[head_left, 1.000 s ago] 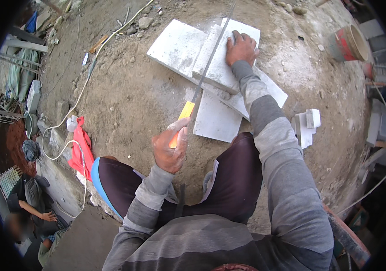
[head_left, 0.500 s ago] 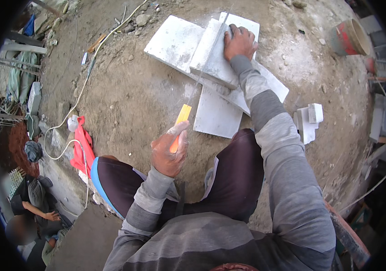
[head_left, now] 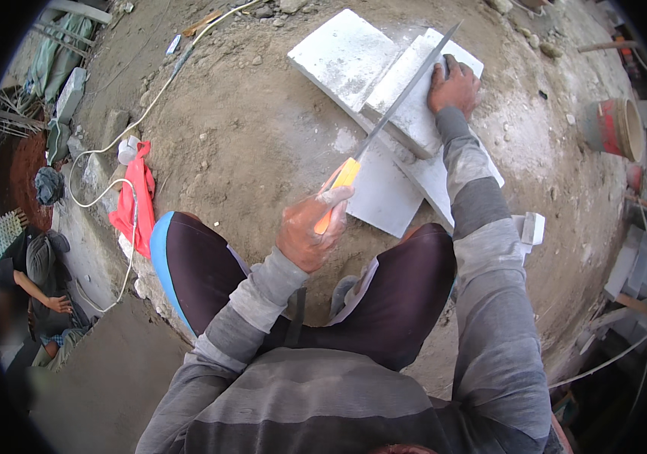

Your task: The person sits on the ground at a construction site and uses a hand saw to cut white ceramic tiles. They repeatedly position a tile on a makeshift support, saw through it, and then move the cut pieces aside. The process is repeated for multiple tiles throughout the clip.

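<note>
A handsaw with a long thin blade and a yellow-orange handle is gripped in my left hand. Its blade slants up and right across a pale lightweight concrete block. How deep the blade sits in the block, I cannot tell. My right hand presses on the block's top beside the blade, fingers spread. Under this block lie flat whitish slabs, one large slab sticking out to the far left and another slab toward my knees.
Small white offcuts lie right of my right forearm. A dusty bucket stands at the far right. Red cloth and a pale cable lie on the left. Another person sits at the lower left.
My left hand has moved right and slightly forward with the saw, and the blade reaches further past the block. The whole view has shifted; my right hand stays on the block.
</note>
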### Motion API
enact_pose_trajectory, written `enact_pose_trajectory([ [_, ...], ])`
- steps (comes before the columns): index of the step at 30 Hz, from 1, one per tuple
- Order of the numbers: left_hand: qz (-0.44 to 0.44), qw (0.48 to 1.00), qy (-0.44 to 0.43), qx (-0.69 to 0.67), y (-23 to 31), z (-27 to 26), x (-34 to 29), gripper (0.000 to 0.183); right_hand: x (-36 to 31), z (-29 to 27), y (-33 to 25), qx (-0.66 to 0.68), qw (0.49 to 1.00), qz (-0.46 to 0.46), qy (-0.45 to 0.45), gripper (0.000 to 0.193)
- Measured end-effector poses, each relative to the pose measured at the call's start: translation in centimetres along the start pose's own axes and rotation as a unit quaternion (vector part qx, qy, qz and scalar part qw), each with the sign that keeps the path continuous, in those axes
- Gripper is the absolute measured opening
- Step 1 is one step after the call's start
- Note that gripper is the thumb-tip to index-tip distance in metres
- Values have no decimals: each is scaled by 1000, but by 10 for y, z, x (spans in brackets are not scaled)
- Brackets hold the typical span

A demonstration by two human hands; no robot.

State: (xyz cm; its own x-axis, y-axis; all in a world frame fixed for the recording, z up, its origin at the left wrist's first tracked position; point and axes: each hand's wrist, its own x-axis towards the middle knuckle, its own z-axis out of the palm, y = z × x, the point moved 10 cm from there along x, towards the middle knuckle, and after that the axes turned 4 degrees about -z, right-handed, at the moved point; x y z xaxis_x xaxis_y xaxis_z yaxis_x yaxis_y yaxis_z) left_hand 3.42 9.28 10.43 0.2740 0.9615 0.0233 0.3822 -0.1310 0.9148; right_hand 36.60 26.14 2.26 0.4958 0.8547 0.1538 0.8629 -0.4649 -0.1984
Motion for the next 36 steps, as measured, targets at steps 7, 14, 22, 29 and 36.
enact_pose_trajectory([
  [7, 34, 998, -6, 43, 8, 17, 4, 31, -2, 7, 2, -9, 1000, -3, -1, 44],
  [14, 10, 1000, 2, -9, -3, -5, -19, 31, -2, -3, -4, -19, 1000, 2, -8, 44],
  [22, 15, 998, 41, -43, 9, -10, -23, 28, 1, -3, -2, -14, 1000, 6, 0, 42],
  [29, -5, 1000, -14, 4, 15, 13, 34, 26, -4, 0, -1, -12, 1000, 8, -7, 42],
  [36, -4, 1000, -10, 8, -2, 13, 3, 25, -6, -8, -8, -9, 1000, 7, -6, 43],
])
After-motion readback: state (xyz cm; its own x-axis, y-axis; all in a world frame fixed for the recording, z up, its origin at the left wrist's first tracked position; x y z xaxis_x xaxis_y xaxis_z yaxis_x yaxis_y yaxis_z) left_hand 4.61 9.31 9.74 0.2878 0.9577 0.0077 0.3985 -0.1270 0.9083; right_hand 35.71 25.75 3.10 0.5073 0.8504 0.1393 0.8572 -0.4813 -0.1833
